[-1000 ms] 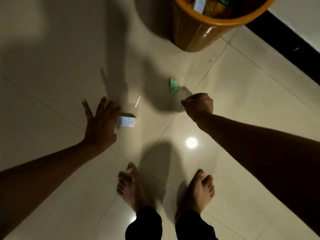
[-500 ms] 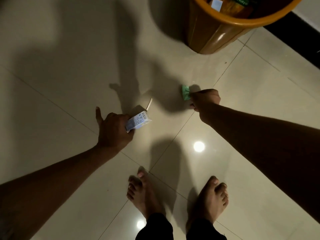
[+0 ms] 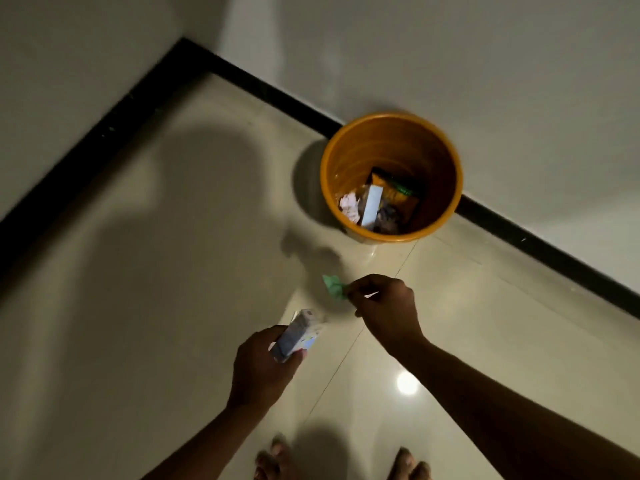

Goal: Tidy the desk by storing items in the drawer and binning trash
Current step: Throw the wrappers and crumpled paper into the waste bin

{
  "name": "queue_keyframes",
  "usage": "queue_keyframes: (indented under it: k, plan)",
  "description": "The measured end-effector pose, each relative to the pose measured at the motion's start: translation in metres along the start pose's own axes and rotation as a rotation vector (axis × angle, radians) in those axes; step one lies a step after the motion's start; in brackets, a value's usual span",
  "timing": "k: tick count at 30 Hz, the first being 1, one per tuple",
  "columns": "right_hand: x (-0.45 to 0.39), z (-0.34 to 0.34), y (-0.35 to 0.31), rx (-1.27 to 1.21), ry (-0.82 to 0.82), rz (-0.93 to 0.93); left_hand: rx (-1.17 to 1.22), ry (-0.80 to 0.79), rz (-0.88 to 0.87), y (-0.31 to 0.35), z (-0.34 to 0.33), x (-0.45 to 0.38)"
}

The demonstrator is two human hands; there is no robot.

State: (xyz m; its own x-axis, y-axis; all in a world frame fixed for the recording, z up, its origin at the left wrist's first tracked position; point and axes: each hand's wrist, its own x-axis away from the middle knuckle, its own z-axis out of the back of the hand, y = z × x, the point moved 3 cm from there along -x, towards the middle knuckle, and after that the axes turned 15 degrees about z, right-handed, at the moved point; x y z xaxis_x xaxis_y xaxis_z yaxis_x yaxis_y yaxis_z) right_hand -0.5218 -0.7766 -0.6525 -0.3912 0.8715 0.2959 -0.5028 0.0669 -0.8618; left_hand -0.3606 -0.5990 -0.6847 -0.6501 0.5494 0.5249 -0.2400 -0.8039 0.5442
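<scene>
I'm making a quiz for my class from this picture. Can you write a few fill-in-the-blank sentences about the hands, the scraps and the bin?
1. The right hand pinches a crumpled scrap coloured ____.
2. The small carton is held by the ____ hand.
3. The bin is coloured ____.
4. The bin already holds ____.

Missing words: green; left; orange; trash

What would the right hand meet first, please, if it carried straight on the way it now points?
Probably the orange bin: the right hand, pinching the green scrap, points up-frame towards it, with only bare floor between. Its height over the rim is unclear.
</scene>
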Motion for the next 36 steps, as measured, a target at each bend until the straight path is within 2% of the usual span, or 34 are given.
queue_keyframes:
  k: [5, 9, 14, 19, 22, 26, 28, 31, 36]
  plan:
    - [-0.024, 0.048, -0.055, -0.035, 0.074, 0.074, 0.408, -0.001, 0.018, 0.1, 0.011, 0.003]
    - [-0.055, 0.087, -0.078, -0.117, 0.204, 0.081, 0.528, -0.006, 0.02, 0.172, 0.009, -0.02]
    - [-0.084, 0.121, -0.081, -0.092, 0.317, 0.039, 0.506, 0.005, 0.078, 0.231, -0.003, -0.053]
    - [-0.095, 0.133, -0.071, -0.191, 0.356, -0.032, 0.535, -0.132, 0.156, 0.265, -0.015, -0.078]
    - [-0.087, 0.132, -0.062, -0.211, 0.372, -0.032, 0.594, -0.148, 0.151, 0.263, -0.008, -0.084]
    - [-0.073, 0.128, -0.054, -0.243, 0.361, -0.01, 0.722, 0.016, 0.185, 0.226, 0.011, -0.076]
    - [-0.069, 0.122, -0.052, -0.242, 0.358, -0.004, 0.727, 0.096, 0.21, 0.199, 0.019, -0.074]
    - [-0.066, 0.11, -0.049, -0.197, 0.321, 0.02, 0.72, 0.132, 0.227, 0.162, 0.027, -0.07]
    - [-0.057, 0.079, -0.053, -0.129, 0.213, 0.204, 0.588, 0.171, 0.313, 0.094, 0.04, -0.073]
